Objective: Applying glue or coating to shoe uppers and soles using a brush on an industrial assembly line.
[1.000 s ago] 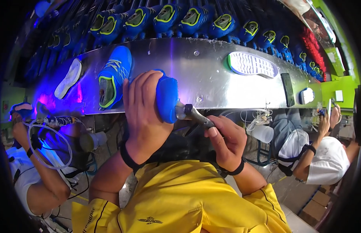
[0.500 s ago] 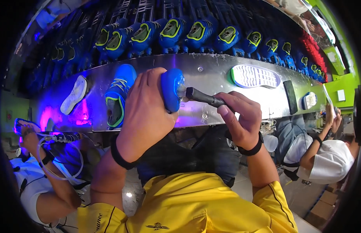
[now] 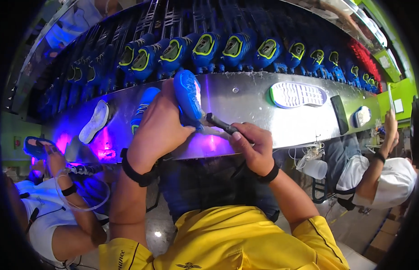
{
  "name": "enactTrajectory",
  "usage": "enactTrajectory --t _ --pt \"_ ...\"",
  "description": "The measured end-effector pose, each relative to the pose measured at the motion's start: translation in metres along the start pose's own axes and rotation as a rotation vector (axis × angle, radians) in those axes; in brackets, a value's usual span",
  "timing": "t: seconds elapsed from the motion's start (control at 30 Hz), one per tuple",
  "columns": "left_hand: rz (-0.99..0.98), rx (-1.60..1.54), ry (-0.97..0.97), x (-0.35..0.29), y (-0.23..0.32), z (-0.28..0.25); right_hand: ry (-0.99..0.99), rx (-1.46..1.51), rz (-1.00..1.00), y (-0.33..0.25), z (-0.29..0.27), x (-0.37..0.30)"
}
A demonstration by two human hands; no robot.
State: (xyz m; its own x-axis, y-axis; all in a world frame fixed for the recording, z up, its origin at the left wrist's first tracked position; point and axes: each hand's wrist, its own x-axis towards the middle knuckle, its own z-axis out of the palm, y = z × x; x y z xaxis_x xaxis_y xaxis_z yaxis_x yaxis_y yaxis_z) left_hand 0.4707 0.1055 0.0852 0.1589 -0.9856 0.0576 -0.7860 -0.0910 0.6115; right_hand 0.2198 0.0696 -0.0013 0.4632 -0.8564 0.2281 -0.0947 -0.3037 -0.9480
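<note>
A blue shoe upper (image 3: 184, 92) is gripped in my left hand (image 3: 157, 128), raised above the metal bench with its underside turned to the right. Fingers of that hand wrap behind the shoe and are partly hidden. My right hand (image 3: 257, 146) is closed on a dark-handled brush (image 3: 223, 123), pinched between thumb and fingers. The pale bristles meet the lower end of the shoe's underside, where a wet-looking sheen shows. Behind my left hand and wrist, another blue shoe with laces (image 3: 142, 107) lies on the bench, mostly covered.
White soles lie on the metal bench (image 3: 236, 110): one at left (image 3: 94, 122), one at right (image 3: 299, 94), another farther right (image 3: 362, 116). A black bar (image 3: 339, 114) lies between the right ones. Blue shoes (image 3: 236, 47) line a rack beyond. Co-workers sit at both sides.
The held shoe has turned, showing more of its underside. The brush has moved from its middle to its lower end, my right hand shifting left and down. The view has shifted slightly.
</note>
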Motion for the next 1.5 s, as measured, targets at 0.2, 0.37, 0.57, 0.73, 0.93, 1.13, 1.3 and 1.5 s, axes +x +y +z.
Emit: enactTrajectory --t 0.2,0.37,0.57,0.73,0.93,1.13,1.3,1.5 --pt "0.007 -0.192 0.044 -0.014 -0.023 0.01 0.029 -0.024 0.158 -0.008 -0.01 -0.022" --pt "-0.027 -0.825 -0.022 -0.041 -0.026 0.023 0.021 0.061 0.241 -0.054 -0.036 -0.019" --pt "-0.035 -0.994 -0.143 -0.069 0.02 0.017 -0.011 -0.207 -0.007 -0.084 -0.052 -0.005" --pt "-0.102 -1.101 -0.226 -0.074 0.031 0.015 -0.027 -0.276 -0.081 -0.082 -0.064 -0.022" --pt "-0.107 -1.044 -0.291 -0.08 0.04 0.015 0.045 -0.386 -0.103 -0.088 -0.068 -0.015" --pt "-0.183 -1.143 -0.207 -0.07 0.044 0.012 -0.142 -0.209 -0.004 -0.093 -0.084 -0.027" --pt "-0.226 -1.21 -0.195 -0.065 0.042 0.009 -0.221 -0.117 0.095 -0.094 -0.099 -0.035" --pt "-0.381 -1.277 -0.154 -0.06 0.045 0.009 -0.275 -0.097 0.134 -0.104 -0.111 -0.034"
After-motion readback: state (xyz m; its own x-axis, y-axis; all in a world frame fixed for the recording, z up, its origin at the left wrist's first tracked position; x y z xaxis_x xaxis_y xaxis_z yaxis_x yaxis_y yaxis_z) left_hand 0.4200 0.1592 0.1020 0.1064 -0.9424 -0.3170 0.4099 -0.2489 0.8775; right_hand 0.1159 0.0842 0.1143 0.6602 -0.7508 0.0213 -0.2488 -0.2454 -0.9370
